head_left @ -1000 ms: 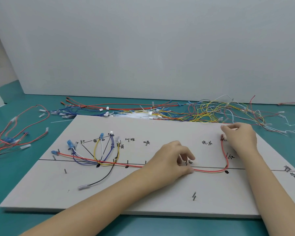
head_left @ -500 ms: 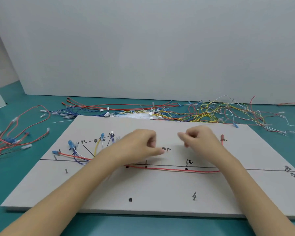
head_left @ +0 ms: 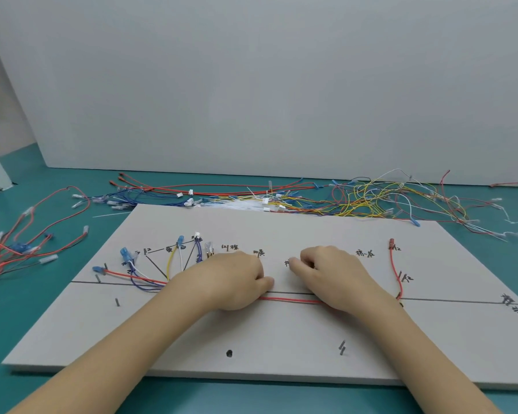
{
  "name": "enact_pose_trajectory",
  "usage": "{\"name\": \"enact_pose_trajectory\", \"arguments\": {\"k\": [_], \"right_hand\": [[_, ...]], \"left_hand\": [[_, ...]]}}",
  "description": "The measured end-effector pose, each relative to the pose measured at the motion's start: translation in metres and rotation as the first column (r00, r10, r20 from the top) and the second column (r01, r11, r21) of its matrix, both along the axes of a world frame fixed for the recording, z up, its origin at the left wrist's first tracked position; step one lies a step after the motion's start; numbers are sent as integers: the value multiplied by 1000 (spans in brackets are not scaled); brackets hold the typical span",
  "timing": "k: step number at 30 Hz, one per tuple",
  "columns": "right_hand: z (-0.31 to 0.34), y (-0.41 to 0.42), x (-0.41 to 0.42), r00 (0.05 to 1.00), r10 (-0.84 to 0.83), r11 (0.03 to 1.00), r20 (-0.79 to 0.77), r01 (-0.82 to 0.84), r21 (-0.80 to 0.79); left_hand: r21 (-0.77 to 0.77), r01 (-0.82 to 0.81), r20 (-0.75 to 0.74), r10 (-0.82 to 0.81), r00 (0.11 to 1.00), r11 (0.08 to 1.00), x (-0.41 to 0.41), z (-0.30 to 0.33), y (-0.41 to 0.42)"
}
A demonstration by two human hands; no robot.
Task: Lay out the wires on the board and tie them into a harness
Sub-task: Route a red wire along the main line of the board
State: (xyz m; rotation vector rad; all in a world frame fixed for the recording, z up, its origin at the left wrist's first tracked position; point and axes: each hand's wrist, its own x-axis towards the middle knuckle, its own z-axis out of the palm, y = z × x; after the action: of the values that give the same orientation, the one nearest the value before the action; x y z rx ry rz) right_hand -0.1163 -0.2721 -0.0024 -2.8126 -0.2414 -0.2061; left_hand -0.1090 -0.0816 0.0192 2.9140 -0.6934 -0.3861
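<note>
**Insp. A:** Wires, status: one red wire (head_left: 290, 299) laid along the black guide line (head_left: 446, 299) mid-board, far right end turned up toward the red terminal (head_left: 391, 243). Left group of yellow, white and blue leads (head_left: 174, 264) fans out to blue connectors (head_left: 126, 253) by the handwritten labels. Board (head_left: 281, 363) sits flat on the teal bench (head_left: 42, 392).

**Insp. B:** Hands?

**A:** Both on the board centre, just beside each other, not touching. Left hand (head_left: 234, 282) knuckles up, fingers curled under, resting over the red wire at the line. Right hand (head_left: 332, 276) likewise curled, heel over the wire further right. Whether either one actually pinches the wire or a tie: can't tell, fingertips hidden.

**B:** Why there?

**A:** Judgement only: hands bracket the straight run to keep it on the line btwn the pins, probably prepping a tie point.

**B:** Stock?

**A:** Loose wires (head_left: 371, 201) heaped along the far edge of the board, more red ones (head_left: 27, 243) off to the left. Within reach, clear of the layout.

**B:** Progress?

**A:** Early. Few wires placed, no ties visible. Risk: the red run slipping off the line if released.
</note>
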Motion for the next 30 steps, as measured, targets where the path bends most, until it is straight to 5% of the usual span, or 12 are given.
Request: {"name": "enact_pose_trajectory", "arguments": {"k": [6,18,30], "right_hand": [[-1,12,4,999,12,982,46,-3,-188],[2,9,7,997,78,988,0,-77,-132],[9,-17,2,994,48,996,-102,-54,-67]], "left_hand": [[63,14,32,-16,999,998,-5,2,-4],[-25,0,-58,-2,998,1000,-3,3,-1],[-39,81,95,-77,992,996,-23,-7,-22]]}}
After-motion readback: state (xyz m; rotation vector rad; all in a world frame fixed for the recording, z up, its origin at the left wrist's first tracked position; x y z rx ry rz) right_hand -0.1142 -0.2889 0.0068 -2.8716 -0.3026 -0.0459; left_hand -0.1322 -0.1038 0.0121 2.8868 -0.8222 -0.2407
